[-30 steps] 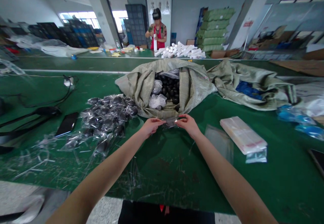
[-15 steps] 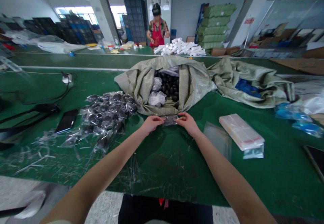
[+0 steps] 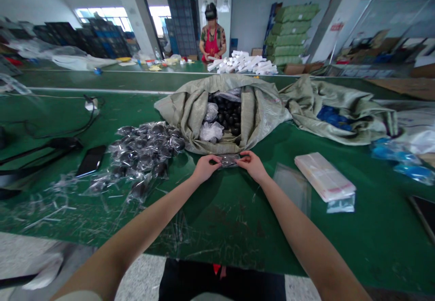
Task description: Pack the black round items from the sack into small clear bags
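Between my two hands is a clear plastic bag with a dark rounded piece inside. My left hand pinches its left end, and my right hand pinches the right end. Just beyond them lies an open woven sack full of shiny black rounded pieces and some crumpled plastic. To the left of my left hand sits a heap of bagged dark pieces. A stack of clear flat bags lies to the right, beside a loose flat bag.
A phone and black straps lie at the left, near scattered plastic strips. Another woven sack with blue contents is at the right. Across the bench, a person in a red apron stands by white boxes.
My left hand has shifted slightly, with its fingers closer around the bag's end. My right hand keeps its place. The person opposite has brought their hands together over the white boxes.
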The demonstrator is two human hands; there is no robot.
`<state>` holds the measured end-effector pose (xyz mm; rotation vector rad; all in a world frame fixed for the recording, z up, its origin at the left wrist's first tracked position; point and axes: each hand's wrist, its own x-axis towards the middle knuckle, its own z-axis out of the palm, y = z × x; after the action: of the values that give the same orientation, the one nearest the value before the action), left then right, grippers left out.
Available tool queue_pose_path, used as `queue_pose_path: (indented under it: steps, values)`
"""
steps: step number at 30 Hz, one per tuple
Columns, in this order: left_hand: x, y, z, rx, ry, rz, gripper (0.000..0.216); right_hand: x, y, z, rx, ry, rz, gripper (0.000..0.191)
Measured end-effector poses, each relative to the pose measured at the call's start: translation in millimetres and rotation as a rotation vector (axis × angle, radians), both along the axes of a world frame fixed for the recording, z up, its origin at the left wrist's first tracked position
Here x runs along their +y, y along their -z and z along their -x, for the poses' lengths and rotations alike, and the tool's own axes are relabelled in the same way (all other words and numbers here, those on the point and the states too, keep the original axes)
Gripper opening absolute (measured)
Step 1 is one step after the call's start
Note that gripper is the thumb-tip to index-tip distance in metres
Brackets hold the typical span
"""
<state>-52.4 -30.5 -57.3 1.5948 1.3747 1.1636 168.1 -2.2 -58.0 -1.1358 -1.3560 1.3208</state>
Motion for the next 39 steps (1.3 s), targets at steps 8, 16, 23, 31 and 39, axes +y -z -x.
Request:
queue_pose_path:
  steps: [8,16,23,31,39]
  values:
    - [-4.7,-4.6,0.7,0.292,-0.108,0.055,0.018,3.5,6.7,-0.4,-0.030,-0.002,-0.026,0.041]
    - [-0.6,-17.5,-6.2,0.099,-0.015,0.309,0.026,5.1,8.2,-0.3,-0.062,-0.002,-0.042,0.040]
    - [-3.4,-18.4,-14.9,-0.140,-0.043,0.391,0.024,3.8,9.0,-1.3,-0.033,0.015,-0.056,0.042]
    - [-5.0,-24.8,-10.9,-0.420,-0.042,0.381,0.032,-6.3,-3.4,5.2,0.212,-0.118,0.160,0.033]
    - [-11.7,-28.4,-10.9,-0.496,0.030,0.366,0.034,-11.2,-7.7,3.7,0.386,-0.163,0.204,0.034]
